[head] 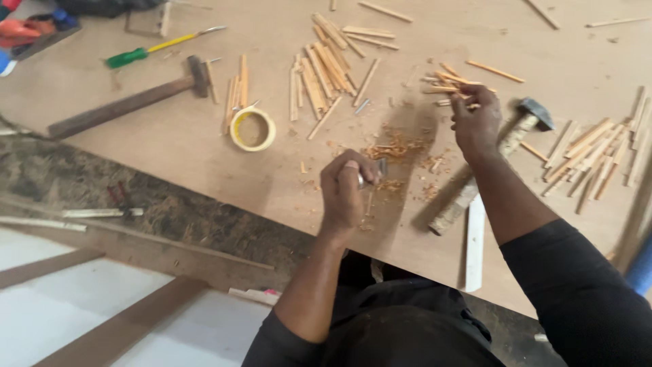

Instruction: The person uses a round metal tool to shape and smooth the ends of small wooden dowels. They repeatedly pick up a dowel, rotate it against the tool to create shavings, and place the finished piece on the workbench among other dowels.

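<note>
The left hand (348, 190) is closed around a small metal tool (377, 170), mostly hidden by the fingers; its type is unclear. The right hand (475, 122) pinches a bundle of thin wooden sticks (449, 85) at the fingertips. Shavings (397, 148) lie between both hands on the plywood table (204, 143).

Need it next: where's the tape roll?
Head view, left of centre: the tape roll lies flat on the wooden board, below a hammer, beside short sticks.
</note>
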